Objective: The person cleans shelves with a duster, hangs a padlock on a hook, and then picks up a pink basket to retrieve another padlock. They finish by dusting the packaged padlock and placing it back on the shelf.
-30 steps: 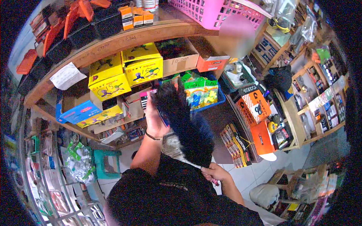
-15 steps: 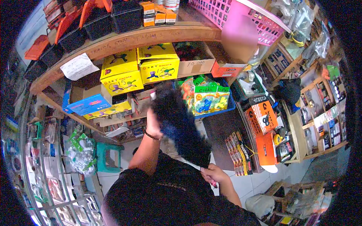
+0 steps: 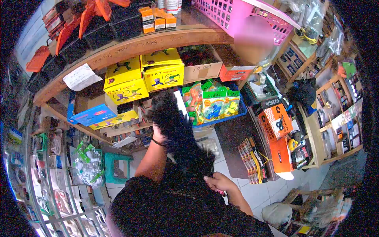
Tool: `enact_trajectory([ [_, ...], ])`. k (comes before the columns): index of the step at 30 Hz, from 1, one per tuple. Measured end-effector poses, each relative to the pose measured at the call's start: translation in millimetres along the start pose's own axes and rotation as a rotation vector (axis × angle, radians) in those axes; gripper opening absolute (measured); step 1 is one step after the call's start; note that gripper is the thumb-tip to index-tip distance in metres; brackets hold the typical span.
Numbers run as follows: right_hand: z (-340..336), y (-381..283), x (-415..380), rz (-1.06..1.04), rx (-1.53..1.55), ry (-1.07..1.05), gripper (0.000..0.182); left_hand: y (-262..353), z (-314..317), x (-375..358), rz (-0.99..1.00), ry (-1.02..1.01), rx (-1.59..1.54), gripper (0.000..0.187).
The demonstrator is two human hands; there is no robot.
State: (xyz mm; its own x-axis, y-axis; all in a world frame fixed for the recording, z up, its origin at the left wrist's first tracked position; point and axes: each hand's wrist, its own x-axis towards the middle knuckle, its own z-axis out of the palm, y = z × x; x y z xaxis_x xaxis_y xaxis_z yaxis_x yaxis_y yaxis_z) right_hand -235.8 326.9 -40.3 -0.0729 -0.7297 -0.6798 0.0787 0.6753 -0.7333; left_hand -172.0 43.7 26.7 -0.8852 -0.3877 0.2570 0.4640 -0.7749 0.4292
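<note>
A black feather duster (image 3: 183, 144) slants across the middle, its bushy tip up at the left and its lower end toward my right hand. My right hand (image 3: 219, 183) is closed round the handle, of which a small pink-red bit shows below the fist. My left hand (image 3: 158, 134) is raised behind the feathers, a dark band at its wrist; the feathers cover its fingers. Just past the duster's upper end shows the edge of a white flat thing (image 3: 180, 103), apparently held in my left hand. Its kind is hidden.
Yellow boxes (image 3: 125, 85) and a blue box (image 3: 92, 112) fill the shelf ahead. A blue tray (image 3: 225, 119) holds bagged goods. Orange boxes (image 3: 278, 144) stand at the right, a pink basket (image 3: 221, 14) above. A green stool (image 3: 117, 168) stands at the lower left.
The duster has shifted slightly left and its feathers look less smeared. The white edge, earlier left of the feathers, now shows on their right. My right hand has moved a little left.
</note>
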Motion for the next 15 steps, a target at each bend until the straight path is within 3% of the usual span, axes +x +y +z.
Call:
enact_trajectory([
  [1, -2, 2, 0, -0.055, 0.103, 0.023, 0.041, 2, 8, 1, -0.001, -0.006, 0.003, 0.059],
  [3, -6, -4, -7, -0.027, 0.222, 0.028, 0.039, 7, 36, 1, 0.089, -0.055, -0.31, 0.051],
  [4, -4, -6, -9, -0.068, 0.261, 0.018, 0.039, 6, 47, 5, 0.137, 0.283, 0.014, 0.049],
  [8, 0, 7, -14, -0.173, 0.369, -0.063, 0.036, 10, 34, 12, 0.183, 0.363, 0.166, 0.049],
  [9, -1, 6, -16, -0.2, 0.426, -0.108, 0.035, 9, 18, 15, 0.237, 0.363, 0.21, 0.052],
  [12, -1, -5, -22, -0.26, 0.501, -0.132, 0.034, 20, 42, 10, 0.155, 0.187, 0.21, 0.059],
  [15, -2, -15, -18, -0.259, 0.506, -0.184, 0.035, 30, 41, 6, 0.167, 0.207, 0.179, 0.059],
])
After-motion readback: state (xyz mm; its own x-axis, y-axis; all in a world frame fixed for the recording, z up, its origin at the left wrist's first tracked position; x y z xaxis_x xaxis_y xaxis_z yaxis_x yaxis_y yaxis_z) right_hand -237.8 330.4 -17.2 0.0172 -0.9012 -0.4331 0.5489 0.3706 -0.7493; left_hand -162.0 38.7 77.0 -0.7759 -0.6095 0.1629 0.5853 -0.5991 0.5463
